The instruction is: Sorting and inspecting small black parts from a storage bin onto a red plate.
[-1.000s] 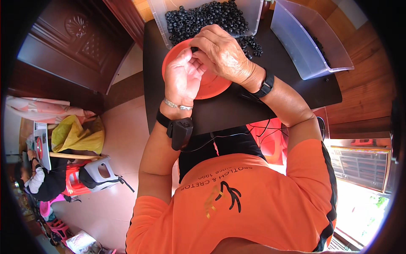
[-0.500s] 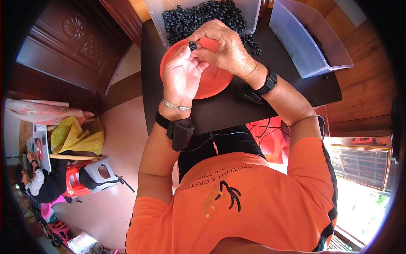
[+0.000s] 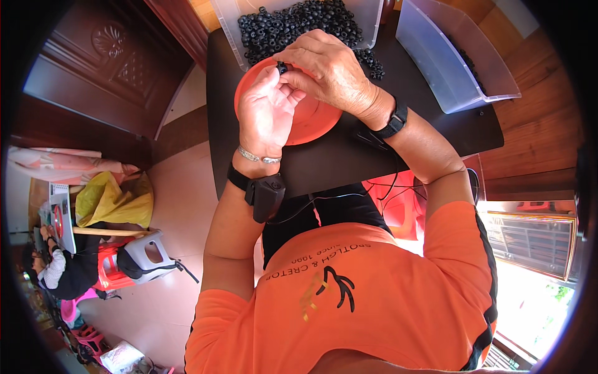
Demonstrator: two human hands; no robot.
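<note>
A small black ring-shaped part (image 3: 282, 68) is pinched between my two hands, above a round orange-red plastic basin (image 3: 317, 124). My left hand (image 3: 266, 112) has its palm turned up, with thumb and fingertips closed against the part. From the right, my right hand (image 3: 330, 73) grips the same part between thumb and forefinger. Behind the hands, a clear plastic bin (image 3: 374, 25) holds a heap of similar black parts (image 3: 299, 28). More loose black parts (image 3: 372, 64) lie on the dark table beside the bin. My hands hide much of the basin's inside.
The dark table (image 3: 249, 168) carries a second clear bin (image 3: 430, 68) at the right, with some black parts inside. A black object with cables (image 3: 372, 138) lies near the table's front edge. At far left a person (image 3: 59, 268) sits near a yellow bag (image 3: 115, 202).
The right hand's fingers have closed in more over the black part, which has tilted slightly. Both arms stay nearly in place.
</note>
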